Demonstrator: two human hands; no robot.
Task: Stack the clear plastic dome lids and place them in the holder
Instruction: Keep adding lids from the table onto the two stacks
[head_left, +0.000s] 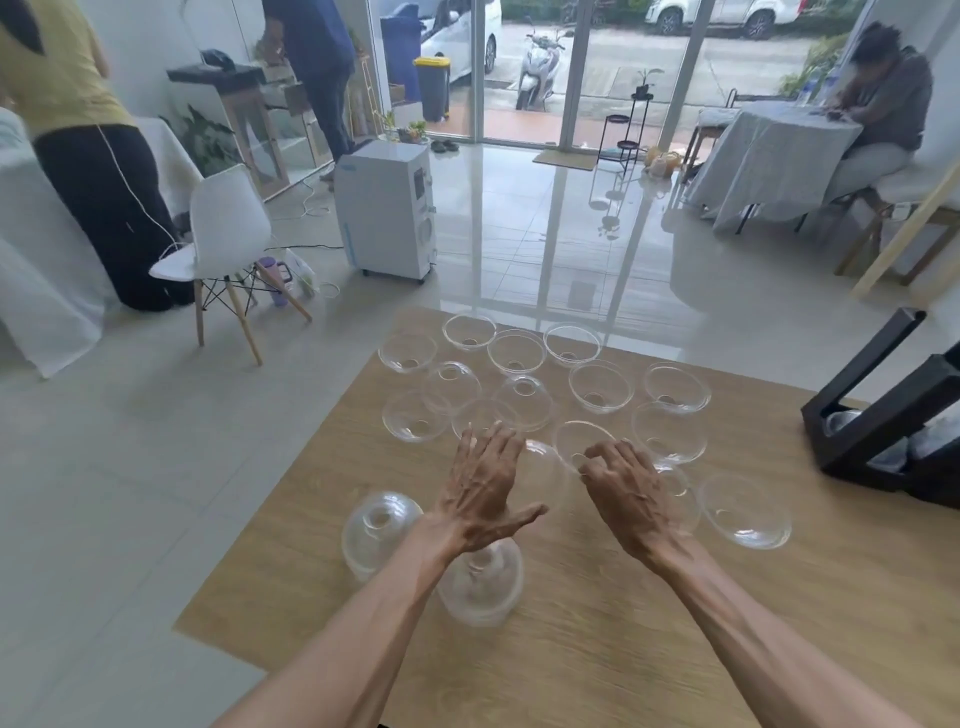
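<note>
Clear plastic dome lids (519, 351) are spread over the middle of the wooden desk (597, 623), most of them lying rim up like small bowls, a few with the dome up. Two small stacks of lids (379, 525) stand at the lower left of the group, dome side up, one partly hidden under the left forearm. One more single lid (744, 512) lies to the right, apart from the others.

Over the centre of the frame the left hand (483, 488) is open, fingers stretched and thumb pointing right, just beside a lid (545, 473) that sits between both hands. The right hand (623, 493) has its fingers curled on the rim of a tilted lid (584, 444) and grips it.

At the right edge of the frame a black holder (872, 415) stands on the desk, with some clear lids already visible inside.

Beyond the desk is a shiny tiled floor (519, 234), a white chair (223, 234) at the left and a white machine (387, 208) near it.
</note>
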